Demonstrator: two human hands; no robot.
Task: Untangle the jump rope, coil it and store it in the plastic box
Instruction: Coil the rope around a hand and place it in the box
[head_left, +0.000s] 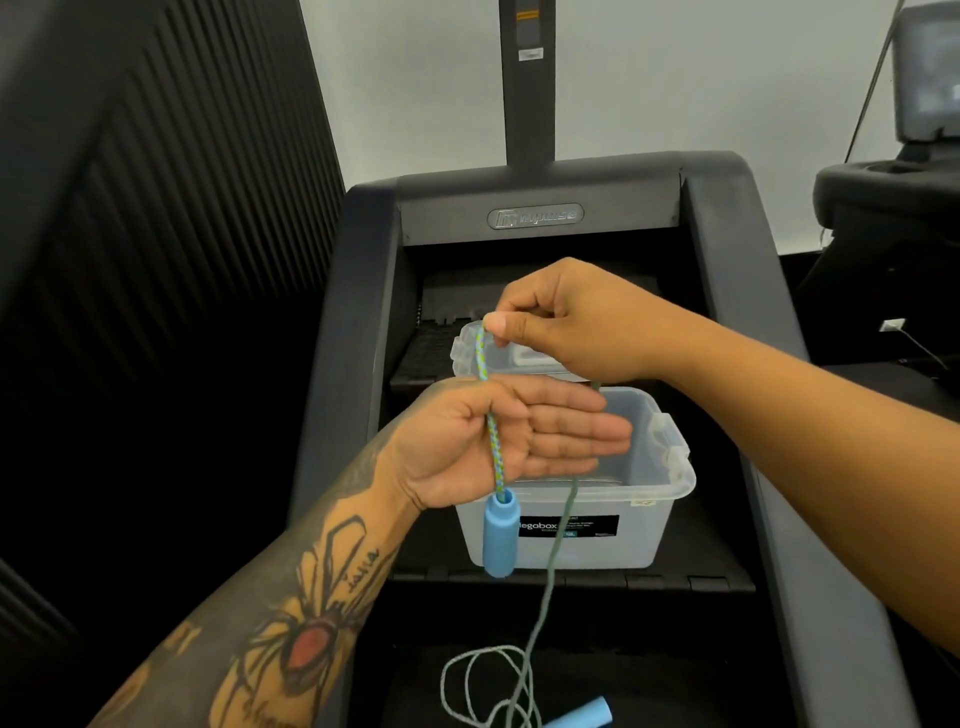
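Observation:
The jump rope (545, 587) is a blue-green braided cord with light blue handles. One handle (500, 535) hangs just below my left hand (498, 441), whose thumb pins the cord across a flat palm with straight fingers. My right hand (566, 322) pinches the same cord a little above, between thumb and forefinger. From behind my hands the cord drops in front of the clear plastic box (654, 499) into loose loops near the second handle (582, 714) at the bottom edge. The box is open and looks empty. Its lid (467, 348) rests behind it.
The box stands on a step of a black stair-climber machine (535, 215) with raised side rails (727, 249). A dark ribbed panel (156, 208) fills the left. Another exercise machine (893, 192) stands at the right by a white wall.

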